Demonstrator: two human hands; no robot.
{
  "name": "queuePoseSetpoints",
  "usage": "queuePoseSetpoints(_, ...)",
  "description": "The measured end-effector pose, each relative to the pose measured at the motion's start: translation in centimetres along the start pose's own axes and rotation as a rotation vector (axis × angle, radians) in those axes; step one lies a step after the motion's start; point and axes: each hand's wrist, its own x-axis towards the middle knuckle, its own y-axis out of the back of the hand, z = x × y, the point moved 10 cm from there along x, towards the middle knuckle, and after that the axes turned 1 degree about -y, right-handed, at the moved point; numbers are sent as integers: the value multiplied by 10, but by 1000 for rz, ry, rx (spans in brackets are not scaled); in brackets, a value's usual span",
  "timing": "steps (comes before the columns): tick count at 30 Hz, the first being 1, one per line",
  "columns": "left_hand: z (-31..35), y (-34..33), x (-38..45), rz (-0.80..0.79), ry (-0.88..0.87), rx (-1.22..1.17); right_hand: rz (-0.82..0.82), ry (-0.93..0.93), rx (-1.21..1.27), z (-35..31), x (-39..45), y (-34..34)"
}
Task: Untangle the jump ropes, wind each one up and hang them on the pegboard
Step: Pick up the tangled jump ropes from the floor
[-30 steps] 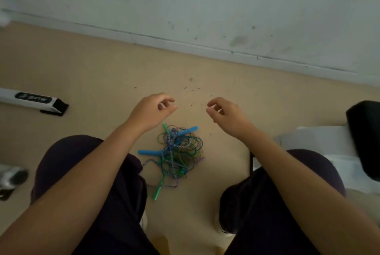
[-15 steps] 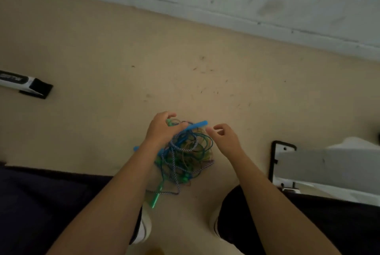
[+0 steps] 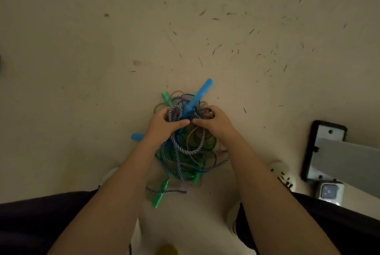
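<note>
Both hands are digging into the tangled jump ropes (image 3: pixel 186 147) on the floor (image 3: pixel 82 69) between my feet: left hand (image 3: pixel 164 124) is curling round a striped loop, right hand (image 3: pixel 213 122) is gripping cords beside it. I am holding close together, probably to find where the strands cross.

No text, label or number can be read here
</note>
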Motion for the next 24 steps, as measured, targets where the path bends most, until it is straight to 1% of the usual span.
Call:
queuePoseSetpoints(4, 14, 16, 1, 26, -31, -56, 1, 44, 111, -20, -3, 7)
queuePoseSetpoints(11, 53, 19, -12, 16, -70, -201, -17, 70, 60, -43, -13, 36)
queuePoseSetpoints(14, 71, 11, -7, -11, -68, -238, -29, 88, 106, -58, -7, 41)
queuePoseSetpoints(19, 112, 10, 4, -5, -95, -250, -37, 96, 158, -96, -1, 48)
queuePoseSetpoints(22, 141, 20, -12, -3, -131, -285, -89, 113, 106, -119, -15, 53)
queuePoseSetpoints(24, 165, 34, -32, 29, -172, -306, -48, 134, 49, -136, -32, 69)
